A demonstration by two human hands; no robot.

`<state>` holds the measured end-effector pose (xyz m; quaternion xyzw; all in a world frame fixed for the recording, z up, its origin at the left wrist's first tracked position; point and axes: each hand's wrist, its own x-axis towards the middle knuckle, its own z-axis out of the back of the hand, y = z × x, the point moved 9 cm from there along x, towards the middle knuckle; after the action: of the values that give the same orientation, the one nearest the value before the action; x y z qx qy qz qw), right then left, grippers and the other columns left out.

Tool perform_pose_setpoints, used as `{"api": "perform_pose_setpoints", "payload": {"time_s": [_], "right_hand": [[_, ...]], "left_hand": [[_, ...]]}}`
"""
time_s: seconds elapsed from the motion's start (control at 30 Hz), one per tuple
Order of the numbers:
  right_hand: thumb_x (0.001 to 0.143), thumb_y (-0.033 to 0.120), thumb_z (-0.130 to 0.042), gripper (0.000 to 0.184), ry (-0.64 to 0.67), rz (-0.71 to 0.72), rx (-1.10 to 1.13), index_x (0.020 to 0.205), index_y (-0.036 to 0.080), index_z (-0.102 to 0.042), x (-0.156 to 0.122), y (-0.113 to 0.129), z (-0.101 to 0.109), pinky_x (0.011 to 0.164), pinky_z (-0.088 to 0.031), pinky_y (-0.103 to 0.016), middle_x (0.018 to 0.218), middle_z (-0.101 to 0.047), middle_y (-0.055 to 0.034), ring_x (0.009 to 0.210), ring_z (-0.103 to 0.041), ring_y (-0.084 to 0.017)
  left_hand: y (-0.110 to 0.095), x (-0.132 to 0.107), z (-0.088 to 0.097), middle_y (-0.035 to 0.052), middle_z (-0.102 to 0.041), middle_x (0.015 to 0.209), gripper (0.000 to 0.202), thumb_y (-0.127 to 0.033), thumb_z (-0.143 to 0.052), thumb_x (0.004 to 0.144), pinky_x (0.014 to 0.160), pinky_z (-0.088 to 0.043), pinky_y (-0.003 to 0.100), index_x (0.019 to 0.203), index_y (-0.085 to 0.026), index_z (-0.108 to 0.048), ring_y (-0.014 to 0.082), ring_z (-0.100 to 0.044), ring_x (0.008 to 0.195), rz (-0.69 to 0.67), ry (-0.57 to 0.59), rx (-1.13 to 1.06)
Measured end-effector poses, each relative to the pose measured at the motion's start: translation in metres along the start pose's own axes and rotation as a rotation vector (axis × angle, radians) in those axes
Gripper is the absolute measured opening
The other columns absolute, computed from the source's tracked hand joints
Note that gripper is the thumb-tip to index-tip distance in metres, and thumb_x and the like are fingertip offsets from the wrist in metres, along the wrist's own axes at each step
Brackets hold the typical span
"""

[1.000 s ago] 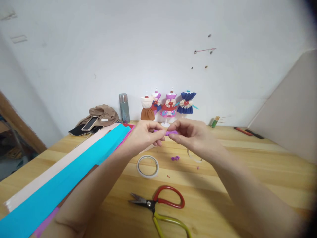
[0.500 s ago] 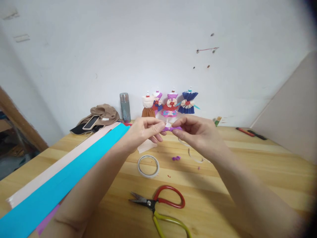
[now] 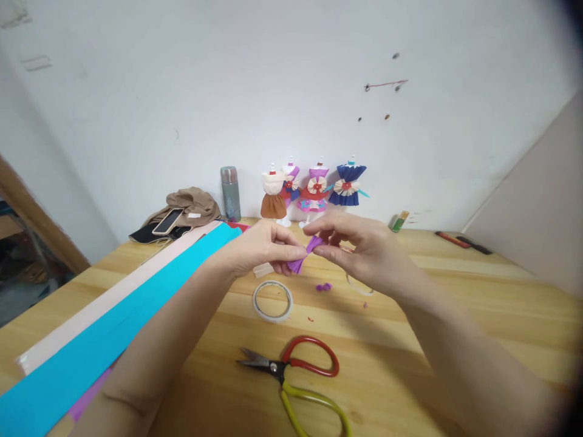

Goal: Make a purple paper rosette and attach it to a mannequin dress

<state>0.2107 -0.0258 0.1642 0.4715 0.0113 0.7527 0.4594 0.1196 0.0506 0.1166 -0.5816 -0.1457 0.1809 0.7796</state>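
Note:
A purple pleated paper bow (image 3: pixel 297 265) is pinched at its middle and one end between my two hands, above the table. My left hand (image 3: pixel 268 246) closes thumb and fingers on its lower left part. On its upper right part, my right hand (image 3: pixel 353 243) grips with thumb and forefinger. Below them lies a small purple bow (image 3: pixel 323 287) on the wood. A roll of white tape (image 3: pixel 257 308) rests flat nearer to me. Scissors (image 3: pixel 276 368) with one red and one yellow-green handle lie at the front, blades parted.
Long blue (image 3: pixel 136 321) and pale pink paper strips (image 3: pixel 91 325) slant across the left. Several small dressed stands (image 3: pixel 314 194) line the wall beside a flask (image 3: pixel 231 197). A cap (image 3: pixel 194 206) and phone (image 3: pixel 167 222) lie back left; a glue stick (image 3: pixel 400 222) stands back right.
The purple piece has turned from lying level to a slant, and its pleats now show. My right hand has shifted slightly left. The view has tilted a little.

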Motion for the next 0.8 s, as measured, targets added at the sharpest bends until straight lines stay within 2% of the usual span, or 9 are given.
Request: {"api": "perform_pose_setpoints", "payload": {"time_s": [0.1,0.23,0.37,0.47,0.6,0.7,0.8], "right_hand": [[0.085,0.025,-0.064,0.015,-0.038,-0.029,0.037,0.099,0.025,-0.071,0.0,-0.006,0.003,0.067,-0.055,-0.033,0.094,-0.072,-0.0049,0.08,-0.066,-0.018],[0.082,0.026,-0.066,0.01,-0.072,-0.107,0.026,0.09,0.026,-0.072,0.0,-0.014,0.003,0.067,-0.054,-0.035,0.085,-0.073,-0.0037,0.076,-0.066,-0.019],[0.079,0.028,-0.068,0.009,-0.085,-0.144,0.067,0.087,0.026,-0.073,0.001,-0.016,0.0,0.067,-0.054,-0.036,0.084,-0.075,-0.0036,0.076,-0.067,-0.02],[0.077,0.032,-0.071,0.015,-0.111,-0.217,0.16,0.09,0.024,-0.073,0.001,-0.024,0.0,0.065,-0.054,-0.034,0.088,-0.075,-0.0047,0.073,-0.067,-0.019],[0.074,0.039,-0.074,0.019,-0.087,-0.349,0.269,0.08,0.021,-0.071,-0.001,-0.038,-0.005,0.052,-0.047,-0.029,0.069,-0.069,-0.0025,0.058,-0.06,-0.015],[0.077,0.04,-0.071,0.021,-0.058,-0.333,0.239,0.071,0.02,-0.068,0.0,-0.036,-0.007,0.048,-0.041,-0.027,0.057,-0.061,0.0003,0.051,-0.052,-0.013],[0.079,0.04,-0.069,0.021,-0.093,-0.295,0.176,0.07,0.021,-0.068,0.0,-0.034,-0.004,0.048,-0.038,-0.027,0.056,-0.058,0.0006,0.051,-0.05,-0.013]], "left_hand": [[0.001,0.001,0.0,0.0074,-0.071,0.072,0.032,-0.042,-0.079,0.072,0.059,-0.051,0.021,0.074,-0.011,-0.072,0.0108,-0.063,0.063,-0.01,-0.022,-0.031],[0.001,0.002,-0.004,0.0074,-0.071,0.074,0.034,-0.043,-0.079,0.072,0.062,-0.052,0.022,0.075,-0.011,-0.07,0.0104,-0.063,0.064,-0.016,-0.005,-0.053],[0.006,0.004,-0.004,0.005,-0.069,0.071,0.031,-0.036,-0.084,0.067,0.061,-0.051,0.022,0.081,-0.012,-0.069,0.0107,-0.063,0.063,0.012,-0.019,-0.072],[0.006,0.006,-0.003,0.0037,-0.068,0.07,0.025,-0.029,-0.081,0.069,0.064,-0.051,0.023,0.083,-0.012,-0.071,0.0103,-0.063,0.064,-0.012,-0.035,-0.07],[0.003,0.007,0.0,0.003,-0.068,0.07,0.015,-0.021,-0.075,0.072,0.064,-0.049,0.022,0.082,-0.011,-0.071,0.0093,-0.061,0.063,-0.051,-0.083,-0.041],[0.002,0.006,-0.001,0.0034,-0.068,0.069,0.012,-0.019,-0.074,0.072,0.065,-0.049,0.022,0.079,-0.011,-0.071,0.0096,-0.061,0.065,-0.051,-0.086,-0.044],[0.004,0.006,0.002,0.0043,-0.069,0.07,0.015,-0.022,-0.076,0.073,0.065,-0.05,0.022,0.079,-0.01,-0.07,0.0095,-0.062,0.064,-0.043,-0.112,-0.088]]}}
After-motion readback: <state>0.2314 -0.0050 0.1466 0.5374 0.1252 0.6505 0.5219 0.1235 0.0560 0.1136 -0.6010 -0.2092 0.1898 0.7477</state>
